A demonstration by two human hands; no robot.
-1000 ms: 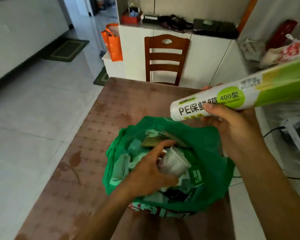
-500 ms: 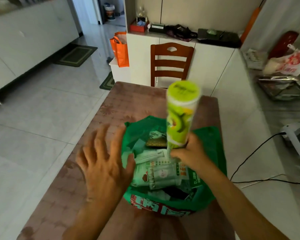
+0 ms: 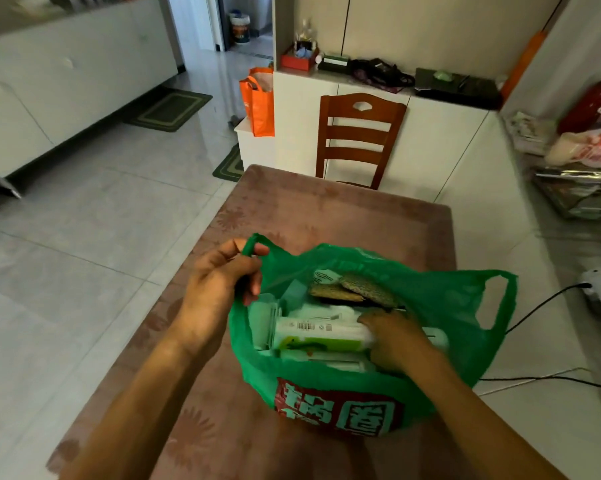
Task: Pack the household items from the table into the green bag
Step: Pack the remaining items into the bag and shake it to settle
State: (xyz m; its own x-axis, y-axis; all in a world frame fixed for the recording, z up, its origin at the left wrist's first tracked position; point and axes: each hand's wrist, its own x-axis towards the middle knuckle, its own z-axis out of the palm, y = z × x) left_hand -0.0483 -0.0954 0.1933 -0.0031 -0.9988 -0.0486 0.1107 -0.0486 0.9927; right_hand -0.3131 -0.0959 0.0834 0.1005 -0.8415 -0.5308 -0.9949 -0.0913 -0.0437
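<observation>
the cling-film roll [image 3: 321, 336] lies crosswise atop the green bag [image 3: 441, 299] on the worktop [image 3: 327, 209], right hand [image 3: 394, 341] curled on its right end; left hand [image 3: 219, 285] pinches the bag's handle [image 3: 252, 245].

We note the green bag [image 3: 427, 299], thin plastic with a red panel of pale characters on its near face, standing open on the brown patterned table [image 3: 327, 209] near its right edge. Its left handle loop is raised and pulled taut; its right handle loop sags outward, cut-out showing. Inside, the cling-film roll [image 3: 318, 336], white and lime green with a barcode on top, lies on its side across the upper layer. Behind it we record two flat mottled brown scouring pads [image 3: 354, 289], overlapping, against the far wall. Pale green and white packets fill the rest; their details are unreadable.
</observation>
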